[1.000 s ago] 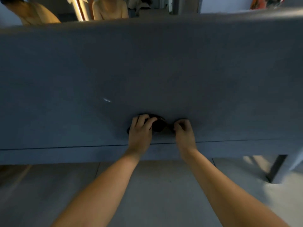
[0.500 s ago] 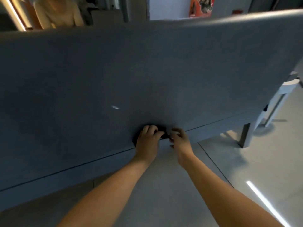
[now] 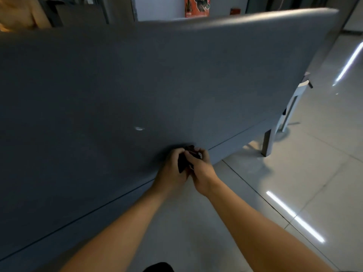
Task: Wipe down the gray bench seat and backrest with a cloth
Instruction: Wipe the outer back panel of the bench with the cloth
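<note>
The gray bench (image 3: 157, 79) fills most of the view as one broad padded surface slanting down to the left, with a seam along its lower edge. A small dark cloth (image 3: 184, 159) is bunched between both hands at that lower edge. My left hand (image 3: 172, 169) grips the cloth from the left. My right hand (image 3: 200, 169) closes on it from the right, fingers curled over the top. The hands touch each other and hide most of the cloth. A small pale mark (image 3: 139, 128) shows on the padding just above them.
A gray bench leg (image 3: 267, 142) stands on the tiled floor (image 3: 294, 173) to the right, with a white stool or table frame (image 3: 290, 107) behind it. Light strips reflect on the tiles. A person in a yellow top (image 3: 17, 12) is beyond the bench, top left.
My hands have drawn together and bunched the cloth between them, lifted slightly off the padding. The view has swung right, showing the bench's right end and more floor.
</note>
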The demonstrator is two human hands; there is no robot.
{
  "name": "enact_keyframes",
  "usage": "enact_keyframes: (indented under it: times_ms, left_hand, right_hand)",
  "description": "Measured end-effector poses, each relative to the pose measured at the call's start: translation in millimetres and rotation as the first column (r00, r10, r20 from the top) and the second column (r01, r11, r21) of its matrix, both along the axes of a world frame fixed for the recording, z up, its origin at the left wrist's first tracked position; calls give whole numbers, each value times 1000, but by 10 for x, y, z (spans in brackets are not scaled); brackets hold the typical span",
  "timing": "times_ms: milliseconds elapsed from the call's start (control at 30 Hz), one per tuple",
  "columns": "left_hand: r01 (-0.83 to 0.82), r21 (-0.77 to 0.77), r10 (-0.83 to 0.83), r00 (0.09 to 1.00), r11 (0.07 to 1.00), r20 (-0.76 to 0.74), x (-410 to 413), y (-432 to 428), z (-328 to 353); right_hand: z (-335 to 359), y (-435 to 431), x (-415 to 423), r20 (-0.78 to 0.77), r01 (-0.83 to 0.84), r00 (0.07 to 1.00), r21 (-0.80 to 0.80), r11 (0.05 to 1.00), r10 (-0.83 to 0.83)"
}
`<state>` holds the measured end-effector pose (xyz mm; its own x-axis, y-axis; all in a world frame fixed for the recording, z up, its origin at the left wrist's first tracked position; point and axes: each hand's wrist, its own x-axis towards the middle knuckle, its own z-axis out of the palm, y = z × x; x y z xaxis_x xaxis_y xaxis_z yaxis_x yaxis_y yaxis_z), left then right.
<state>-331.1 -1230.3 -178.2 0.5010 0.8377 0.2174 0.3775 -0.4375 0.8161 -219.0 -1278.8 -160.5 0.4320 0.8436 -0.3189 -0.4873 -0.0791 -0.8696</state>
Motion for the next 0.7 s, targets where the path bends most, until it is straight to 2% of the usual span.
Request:
enact_keyframes:
  times_ms: [100,200,267,367,433,533,633,700]
  left_hand:
    - [-41,171,51,997,984,-57,27,168,53]
    - [-44,431,132,975,901,-177,-4,152,-54]
    - [44,527,124,952,849,-278,-78,146,-182]
    - [81,564,126,939,822,-319,-77,297,-242]
    - [44,548,177,922,835,-344,-40,280,-139]
    - [-7,425,158,934,905,-319,-86,259,-45]
    - [-5,439,129,959,898,-252,-120,274,54]
    - [-55,413,169,955,909,-245,-97,328,99]
  right_hand:
    - [18,262,42,81,188,979,-15,982,-186]
    - [-8,448,99,27,451,893,-63,890,-450]
    - [20,523,70,36,475,880,-80,876,-474]
    - [78,639,-29,67,446,895,-96,890,-441]
    - [191,703,-80,56,426,905,-88,901,-422]
    - [458,687,-158,125,371,921,7,929,-369]
    - [785,599,-187,183,336,919,96,937,-348]
    - [1050,562,-190,205,316,912,201,927,-355]
